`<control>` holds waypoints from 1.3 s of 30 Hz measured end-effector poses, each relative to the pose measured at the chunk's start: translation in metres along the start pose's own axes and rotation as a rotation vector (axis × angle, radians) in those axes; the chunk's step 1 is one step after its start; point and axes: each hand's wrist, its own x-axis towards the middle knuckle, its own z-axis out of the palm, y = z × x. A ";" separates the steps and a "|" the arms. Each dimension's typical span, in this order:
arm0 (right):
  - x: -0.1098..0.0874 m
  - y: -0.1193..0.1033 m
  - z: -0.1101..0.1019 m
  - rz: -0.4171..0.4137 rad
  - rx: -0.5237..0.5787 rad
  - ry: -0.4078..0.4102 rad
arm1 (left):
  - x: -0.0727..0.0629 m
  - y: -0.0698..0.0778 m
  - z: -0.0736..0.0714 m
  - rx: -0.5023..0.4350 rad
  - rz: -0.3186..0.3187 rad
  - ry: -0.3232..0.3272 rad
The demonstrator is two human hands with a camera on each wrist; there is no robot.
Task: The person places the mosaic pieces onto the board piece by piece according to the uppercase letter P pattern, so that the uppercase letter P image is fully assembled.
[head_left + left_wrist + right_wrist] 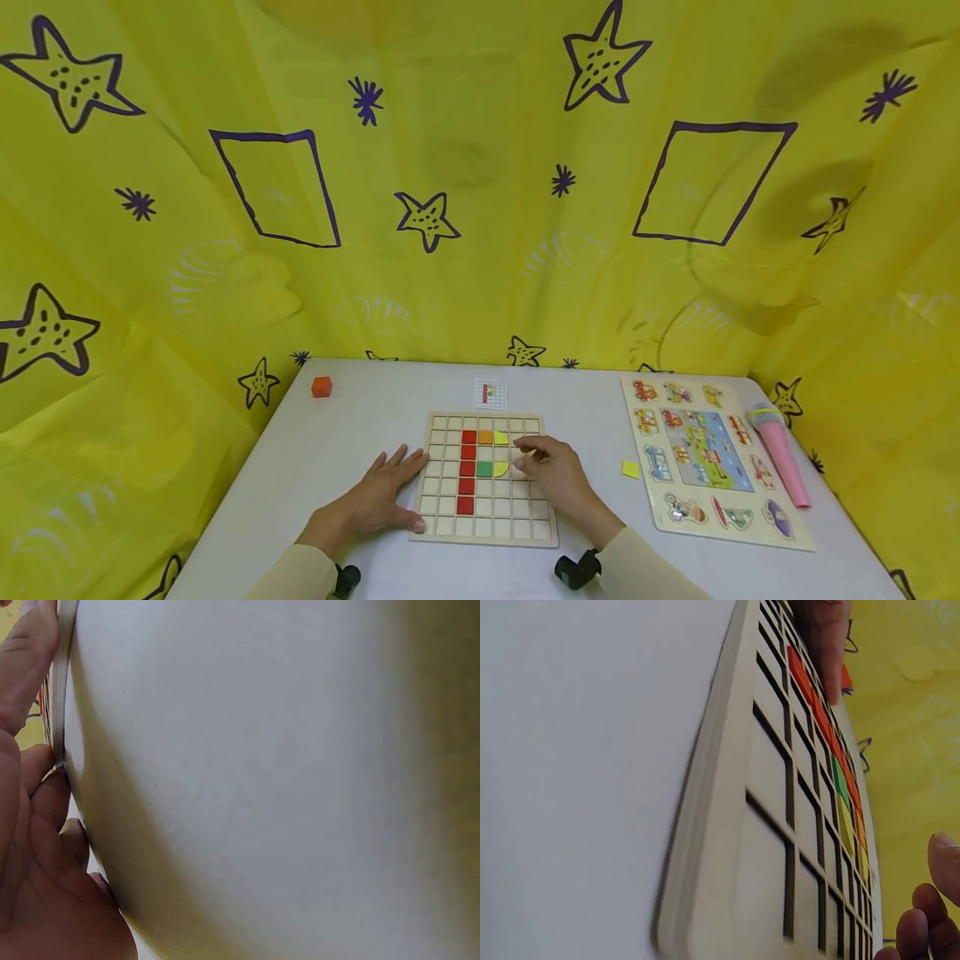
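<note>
A wooden grid board (517,528) lies flat on the table. Several red squares (466,485) form a column in it. Right of that column, an orange square (486,437) and a yellow piece (501,438) sit in an upper row. Lower down are a green square (485,469) and a rounded yellow piece (500,470). My left hand (378,492) rests at the board's left edge, fingers spread, thumb by the near corner. Over the board's right side is my right hand (555,475), thumb and forefinger apart beside the yellow pieces. Nothing shows between its fingers (913,930) in the right wrist view.
Behind the board lies a small pattern card (490,394). An orange cube (321,387) stands far left. To the right are a yellow square (631,469), a picture puzzle board (667,508) and a pink toy microphone (783,462). Yellow curtains (480,283) surround the table.
</note>
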 end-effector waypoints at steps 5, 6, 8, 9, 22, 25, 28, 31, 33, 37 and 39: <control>-0.003 0.008 -0.026 0.058 -0.011 0.053 | -0.001 0.001 -0.001 -0.001 0.009 -0.002; -0.005 0.010 -0.033 0.070 -0.020 0.061 | -0.001 0.001 -0.001 -0.002 0.011 -0.002; -0.007 0.017 -0.047 0.082 -0.047 0.077 | -0.001 0.000 0.000 -0.001 0.014 -0.003; -0.008 0.020 -0.055 0.084 -0.063 0.087 | -0.001 0.000 0.000 0.000 0.013 -0.003; -0.037 0.041 -0.130 0.193 -0.191 0.149 | 0.000 0.000 0.001 0.009 0.001 -0.008; -0.038 0.043 -0.132 0.213 -0.211 0.147 | 0.000 0.001 0.000 0.012 -0.002 -0.006; -0.035 0.042 -0.129 0.222 -0.212 0.141 | 0.000 0.001 0.000 0.012 -0.004 -0.005; -0.034 0.040 -0.123 0.218 -0.205 0.135 | 0.000 0.000 0.000 0.005 -0.009 -0.006; -0.034 0.039 -0.120 0.208 -0.198 0.131 | 0.000 0.000 0.000 0.003 -0.009 -0.006; -0.033 0.041 -0.117 0.185 -0.181 0.126 | 0.000 0.000 0.000 0.009 -0.001 -0.007; -0.032 0.044 -0.120 0.170 -0.173 0.122 | 0.000 0.000 0.000 0.009 -0.003 -0.008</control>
